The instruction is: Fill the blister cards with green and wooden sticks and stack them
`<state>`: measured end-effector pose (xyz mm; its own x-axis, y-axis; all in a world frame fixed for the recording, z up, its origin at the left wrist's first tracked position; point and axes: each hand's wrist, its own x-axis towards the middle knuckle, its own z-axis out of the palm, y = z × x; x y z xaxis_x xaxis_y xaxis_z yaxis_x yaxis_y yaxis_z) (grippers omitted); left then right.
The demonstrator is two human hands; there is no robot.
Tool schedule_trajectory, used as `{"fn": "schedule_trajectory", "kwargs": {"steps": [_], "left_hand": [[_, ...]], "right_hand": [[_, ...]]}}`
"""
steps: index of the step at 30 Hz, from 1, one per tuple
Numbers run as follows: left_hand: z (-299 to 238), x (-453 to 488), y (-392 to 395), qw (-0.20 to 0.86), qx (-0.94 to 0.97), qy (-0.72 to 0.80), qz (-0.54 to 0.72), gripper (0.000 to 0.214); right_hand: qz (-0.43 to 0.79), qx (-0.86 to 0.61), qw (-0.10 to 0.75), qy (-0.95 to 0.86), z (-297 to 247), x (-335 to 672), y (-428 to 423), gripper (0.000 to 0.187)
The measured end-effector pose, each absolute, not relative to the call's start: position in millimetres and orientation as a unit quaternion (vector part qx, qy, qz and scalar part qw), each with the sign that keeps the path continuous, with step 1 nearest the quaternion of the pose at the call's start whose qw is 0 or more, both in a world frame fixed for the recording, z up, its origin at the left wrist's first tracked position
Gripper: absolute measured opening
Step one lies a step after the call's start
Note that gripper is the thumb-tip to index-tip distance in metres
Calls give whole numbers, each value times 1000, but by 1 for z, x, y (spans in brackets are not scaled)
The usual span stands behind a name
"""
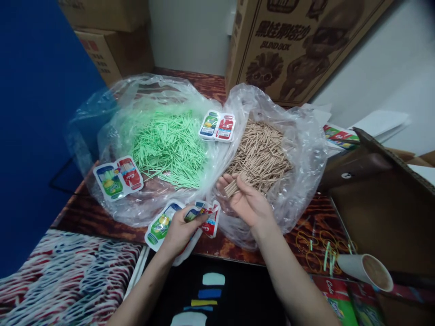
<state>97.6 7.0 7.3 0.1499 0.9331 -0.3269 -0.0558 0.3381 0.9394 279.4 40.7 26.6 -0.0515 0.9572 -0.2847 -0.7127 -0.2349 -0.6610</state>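
Brown sticks [267, 151] lie heaped in a clear bag [307, 138] right of centre in the head view. At the heap's lower left edge, the right hand [249, 201] is turned palm up, its fingers and thumb closed around a small bunch [231, 188] of the same sticks. Left of it, in the lower middle of the frame, the left hand [181, 228] is clamped on some printed packs [162, 225], thumb on top; they fan out to both sides of the hand, and how many it grips cannot be told.

Green sticks [170, 149] fill a second clear bag [146, 88] left of centre, its edge against the first. One pack [118, 177] rests on that bag's lower left part; another pack [216, 126] lies where the two bags meet. Both bags are on a dark red table [74, 215].

At the lower right, a paper cup [365, 271] lies tipped on its side, near yellow rubber bands [312, 262] and a few loose pale green pieces [326, 257]. A big printed carton [285, 50] stands at the upper right, and a blue panel [37, 113] covers the left edge.
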Motion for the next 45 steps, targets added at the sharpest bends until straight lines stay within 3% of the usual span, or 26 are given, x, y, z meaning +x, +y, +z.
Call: {"fn": "schedule_trajectory", "kwargs": {"steps": [8,20,34,40,43,45], "left_hand": [[0,94,6,663,373,513,397,21],[-6,91,6,699,335,499,387,22],[-3,101,5,645,389,511,415,15],[2,101,8,608,432,508,431,11],[5,100,10,594,451,515,423,13],[6,101,11,593,451,514,425,14]], "right_hand": [[754,-365,527,-145,25,250,36,3],[700,-408,537,-235,26,247,34,12],[666,-419,512,-344,30,253,19,12],[708,-380,447,-393,41,265,17,16],[656,-381,483,-438,51,273,16,32],[605,-389,518,-463,55,275,15,28]]}}
